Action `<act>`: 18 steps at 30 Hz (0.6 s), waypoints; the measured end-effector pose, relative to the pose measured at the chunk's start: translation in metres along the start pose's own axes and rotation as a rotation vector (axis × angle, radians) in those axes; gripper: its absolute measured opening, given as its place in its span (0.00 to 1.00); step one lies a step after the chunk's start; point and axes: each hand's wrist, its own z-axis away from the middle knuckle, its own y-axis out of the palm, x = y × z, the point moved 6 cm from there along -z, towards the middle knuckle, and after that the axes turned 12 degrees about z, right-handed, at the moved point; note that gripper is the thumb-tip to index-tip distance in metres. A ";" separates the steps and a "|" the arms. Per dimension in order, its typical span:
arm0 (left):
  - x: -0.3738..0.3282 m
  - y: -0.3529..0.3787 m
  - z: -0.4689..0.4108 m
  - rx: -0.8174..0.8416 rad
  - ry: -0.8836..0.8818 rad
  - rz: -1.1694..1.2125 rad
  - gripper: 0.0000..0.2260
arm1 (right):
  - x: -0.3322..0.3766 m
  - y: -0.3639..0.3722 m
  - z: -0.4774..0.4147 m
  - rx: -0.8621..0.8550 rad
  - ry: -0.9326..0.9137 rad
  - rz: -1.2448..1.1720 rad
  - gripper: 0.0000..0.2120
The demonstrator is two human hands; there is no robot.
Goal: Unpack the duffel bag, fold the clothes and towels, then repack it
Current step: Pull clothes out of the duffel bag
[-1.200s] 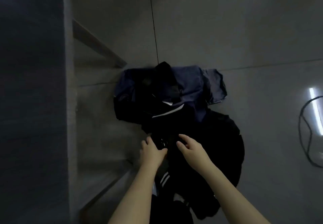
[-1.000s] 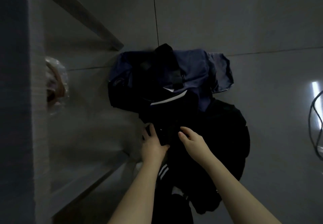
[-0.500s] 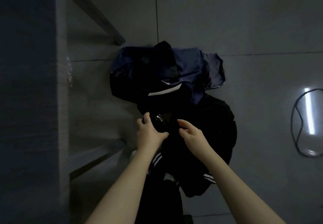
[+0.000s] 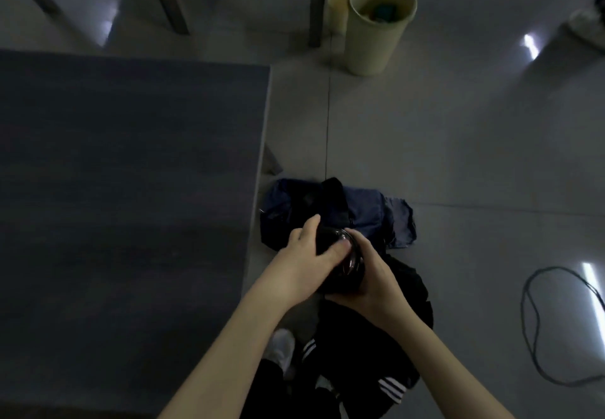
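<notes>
A navy duffel bag (image 4: pixel 360 212) lies on the grey floor beside the table. Both hands hold a rolled black item with a glossy end (image 4: pixel 347 264) above the bag. My left hand (image 4: pixel 304 261) grips it from the left, thumb across its top. My right hand (image 4: pixel 373 281) cups it from below and the right. A black garment with white stripes (image 4: pixel 386 353) lies on the floor under my forearms, partly hidden by them.
A dark grey table (image 4: pixel 131 173) fills the left half. A pale green bin (image 4: pixel 376 22) stands on the floor behind, near chair legs (image 4: pixel 170 3). A black cable loop (image 4: pixel 563 327) lies at the right. A white shoe (image 4: pixel 281 346) shows below.
Both hands have lifted the rolled black item up off the clothes pile and closed round it. My view has risen and tilted, bringing the tabletop and the bin into sight.
</notes>
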 end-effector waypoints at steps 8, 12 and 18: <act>0.035 -0.167 0.031 -0.527 0.140 -0.401 0.26 | 0.097 -0.003 -0.054 -0.124 -0.081 -0.239 0.44; 0.101 -0.222 0.015 -0.394 -0.222 -0.628 0.42 | 0.138 0.023 -0.085 -0.103 -0.109 -0.251 0.44; 0.139 -0.239 0.007 -0.308 -0.306 -0.590 0.49 | 0.165 0.056 -0.129 -0.136 -0.103 -0.228 0.42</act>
